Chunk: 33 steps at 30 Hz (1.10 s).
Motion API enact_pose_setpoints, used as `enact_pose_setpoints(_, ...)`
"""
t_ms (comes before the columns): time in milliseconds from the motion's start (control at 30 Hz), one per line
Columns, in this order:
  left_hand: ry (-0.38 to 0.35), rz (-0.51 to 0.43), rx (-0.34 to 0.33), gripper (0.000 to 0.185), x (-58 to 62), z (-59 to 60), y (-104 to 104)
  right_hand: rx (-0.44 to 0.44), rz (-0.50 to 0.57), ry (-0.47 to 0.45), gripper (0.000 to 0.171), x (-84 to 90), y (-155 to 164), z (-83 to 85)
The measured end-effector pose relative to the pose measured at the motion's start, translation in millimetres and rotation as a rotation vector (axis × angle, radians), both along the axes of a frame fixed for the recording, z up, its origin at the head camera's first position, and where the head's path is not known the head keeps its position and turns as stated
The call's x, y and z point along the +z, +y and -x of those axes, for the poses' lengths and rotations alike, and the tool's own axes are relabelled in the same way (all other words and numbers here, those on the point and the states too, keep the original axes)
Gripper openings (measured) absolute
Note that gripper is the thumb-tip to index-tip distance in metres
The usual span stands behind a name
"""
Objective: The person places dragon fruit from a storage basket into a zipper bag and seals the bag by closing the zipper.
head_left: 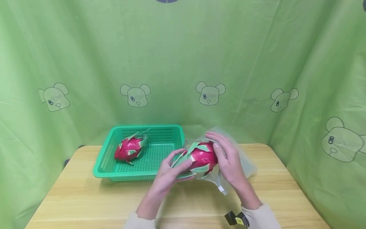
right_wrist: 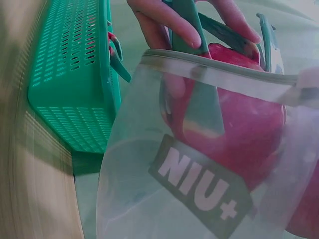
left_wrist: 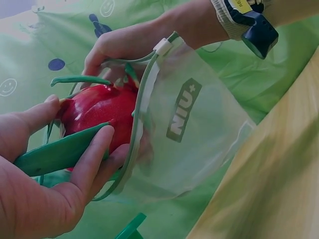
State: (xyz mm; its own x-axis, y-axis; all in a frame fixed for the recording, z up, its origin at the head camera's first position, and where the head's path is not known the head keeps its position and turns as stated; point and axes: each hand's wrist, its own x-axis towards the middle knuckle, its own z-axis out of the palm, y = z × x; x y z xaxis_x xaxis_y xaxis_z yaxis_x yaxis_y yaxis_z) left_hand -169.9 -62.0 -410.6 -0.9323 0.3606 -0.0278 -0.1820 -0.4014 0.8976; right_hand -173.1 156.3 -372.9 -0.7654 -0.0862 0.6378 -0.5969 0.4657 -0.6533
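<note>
Dragon fruit (head_left: pixel 203 157) sits smack between left hand (head_left: pixel 171 170) and right hand (head_left: pixel 229 159), partway into a frosted zip bag (head_left: pixel 244 157); left's gripping the leafy end, right's holding the bag's mouth.

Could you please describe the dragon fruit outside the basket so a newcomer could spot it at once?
In the head view, find the green basket on the wooden table, then look just right of it. The left hand grips the red dragon fruit there, partly inside a translucent bag. Unlike its twin in the basket, it is being held.
</note>
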Motion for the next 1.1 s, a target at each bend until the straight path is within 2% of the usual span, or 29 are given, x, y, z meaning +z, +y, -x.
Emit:
enact_pose_setpoints(267, -0.016, 0.002, 0.024, 0.063, -1.8, -1.9, 4, 0.017, -0.039, 0.009, 0.036, -1.1, 0, -1.7)
enact_pose_setpoints(500, -0.033, -0.011, 0.076, 0.064, -4.8, -2.6, 10, 0.049, -0.078, 0.023, 0.039, -4.0, -1, -4.6)
enact_pose_setpoints(833, -0.044, -0.036, 0.148, 0.064, -6.3, -4.1, 16, -0.014, -0.137, 0.041, 0.069, -13.4, 3, -15.9)
enact_pose_setpoints(967, -0.041, -0.038, 0.168, 0.064, -6.5, -5.2, 18, -0.055, -0.151, 0.017, 0.071, -16.2, 4, -24.2)
enact_pose_setpoints(1100, -0.032, -0.036, 0.177, 0.063, -8.1, -5.7, 21, -0.079, -0.139, 0.016, 0.064, -19.6, 4, -27.5)
